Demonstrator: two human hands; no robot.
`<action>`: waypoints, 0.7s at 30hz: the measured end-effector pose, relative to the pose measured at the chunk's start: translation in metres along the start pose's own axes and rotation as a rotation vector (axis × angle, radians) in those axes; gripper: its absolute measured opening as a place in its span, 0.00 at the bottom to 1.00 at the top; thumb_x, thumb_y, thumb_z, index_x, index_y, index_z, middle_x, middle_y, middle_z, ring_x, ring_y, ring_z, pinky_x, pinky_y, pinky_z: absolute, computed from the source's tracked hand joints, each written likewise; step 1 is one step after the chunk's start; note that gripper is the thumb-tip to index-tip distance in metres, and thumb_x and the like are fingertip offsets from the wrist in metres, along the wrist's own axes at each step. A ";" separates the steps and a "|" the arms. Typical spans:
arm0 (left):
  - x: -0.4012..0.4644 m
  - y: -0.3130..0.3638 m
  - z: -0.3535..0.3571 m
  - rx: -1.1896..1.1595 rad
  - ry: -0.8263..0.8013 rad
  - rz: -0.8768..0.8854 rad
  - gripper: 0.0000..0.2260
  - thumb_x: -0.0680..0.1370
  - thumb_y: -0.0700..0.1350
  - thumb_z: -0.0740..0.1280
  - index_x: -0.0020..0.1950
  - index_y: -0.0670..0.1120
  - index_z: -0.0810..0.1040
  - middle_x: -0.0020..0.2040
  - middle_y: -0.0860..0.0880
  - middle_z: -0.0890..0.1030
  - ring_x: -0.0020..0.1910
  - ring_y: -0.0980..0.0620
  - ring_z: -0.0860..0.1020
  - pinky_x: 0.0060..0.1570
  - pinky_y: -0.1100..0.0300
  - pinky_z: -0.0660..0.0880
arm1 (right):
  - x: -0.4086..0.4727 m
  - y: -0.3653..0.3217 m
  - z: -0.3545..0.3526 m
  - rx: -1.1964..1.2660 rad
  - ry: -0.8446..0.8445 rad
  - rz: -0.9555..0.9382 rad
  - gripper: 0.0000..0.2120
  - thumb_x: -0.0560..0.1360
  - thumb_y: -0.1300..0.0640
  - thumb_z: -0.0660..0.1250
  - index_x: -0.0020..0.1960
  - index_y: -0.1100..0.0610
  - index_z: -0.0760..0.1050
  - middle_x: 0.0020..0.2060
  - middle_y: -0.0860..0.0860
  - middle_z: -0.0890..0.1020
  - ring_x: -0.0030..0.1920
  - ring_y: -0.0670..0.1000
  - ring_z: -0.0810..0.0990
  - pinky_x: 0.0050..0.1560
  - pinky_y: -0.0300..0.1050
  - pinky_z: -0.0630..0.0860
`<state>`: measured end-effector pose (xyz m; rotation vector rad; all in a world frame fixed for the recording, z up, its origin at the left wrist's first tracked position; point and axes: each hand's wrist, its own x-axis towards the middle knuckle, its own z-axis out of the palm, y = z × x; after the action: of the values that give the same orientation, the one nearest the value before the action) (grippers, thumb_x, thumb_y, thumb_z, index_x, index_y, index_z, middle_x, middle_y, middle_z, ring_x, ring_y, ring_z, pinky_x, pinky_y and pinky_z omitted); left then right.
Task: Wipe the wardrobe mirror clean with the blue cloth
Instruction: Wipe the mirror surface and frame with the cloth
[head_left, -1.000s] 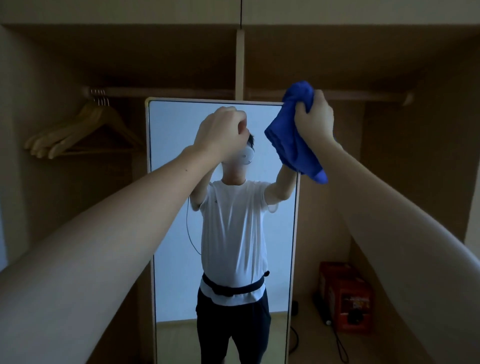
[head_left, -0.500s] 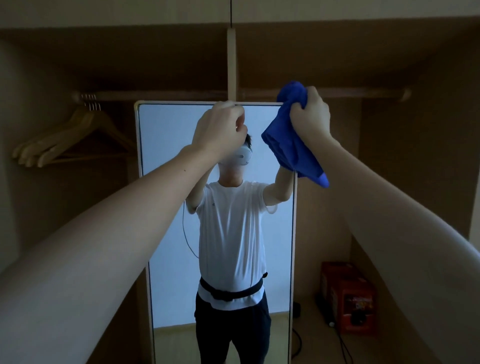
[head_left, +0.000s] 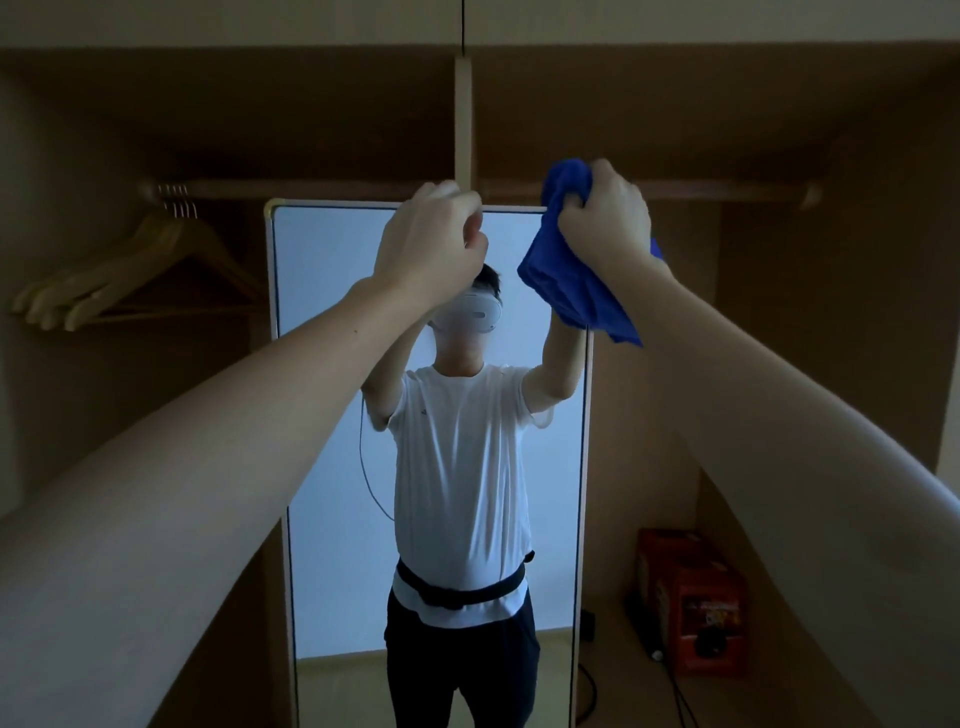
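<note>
- At the top edge of the tall pale-framed wardrobe mirror (head_left: 332, 415), the left hand (head_left: 431, 244) grips the frame, likely to steady it.
- Right hand (head_left: 605, 218) clutches the bunched blue cloth (head_left: 576, 291) at the upper right corner, ready to wipe downward.

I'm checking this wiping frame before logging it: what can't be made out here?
Head view only:
- Mirror top right corner: hidden by blue cloth and right hand.
- Left hand: closed near the top edge; contact unclear.
- Red box print: too dim.
- Mirror bottom: cut off.

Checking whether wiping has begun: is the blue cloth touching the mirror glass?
Cannot tell. In the head view the blue cloth, bunched in the right hand, overlaps the mirror corner, hiding any gap.
</note>
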<state>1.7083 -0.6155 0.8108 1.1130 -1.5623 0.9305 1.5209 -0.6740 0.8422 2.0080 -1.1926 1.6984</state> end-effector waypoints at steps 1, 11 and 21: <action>0.000 -0.001 0.001 -0.003 0.011 -0.015 0.07 0.79 0.45 0.63 0.54 0.46 0.79 0.52 0.48 0.78 0.53 0.50 0.75 0.46 0.61 0.71 | -0.004 0.001 0.002 0.027 0.024 0.033 0.10 0.77 0.57 0.58 0.55 0.60 0.70 0.45 0.53 0.76 0.42 0.54 0.74 0.40 0.47 0.68; 0.004 -0.011 -0.007 0.079 0.033 0.012 0.06 0.79 0.43 0.63 0.54 0.45 0.75 0.52 0.47 0.77 0.53 0.48 0.74 0.50 0.56 0.75 | -0.024 0.013 0.002 -0.113 0.097 0.041 0.11 0.80 0.57 0.59 0.60 0.61 0.71 0.54 0.57 0.78 0.54 0.60 0.76 0.56 0.56 0.72; 0.027 -0.040 0.002 0.317 -0.218 -0.188 0.15 0.85 0.47 0.52 0.59 0.43 0.76 0.55 0.43 0.79 0.58 0.42 0.75 0.61 0.47 0.66 | 0.016 -0.012 -0.007 -0.337 -0.179 -0.330 0.02 0.77 0.59 0.59 0.47 0.55 0.66 0.42 0.51 0.72 0.44 0.56 0.68 0.57 0.55 0.65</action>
<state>1.7429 -0.6348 0.8384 1.6023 -1.4809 0.9755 1.5241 -0.6685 0.8624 2.0348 -1.0446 1.1030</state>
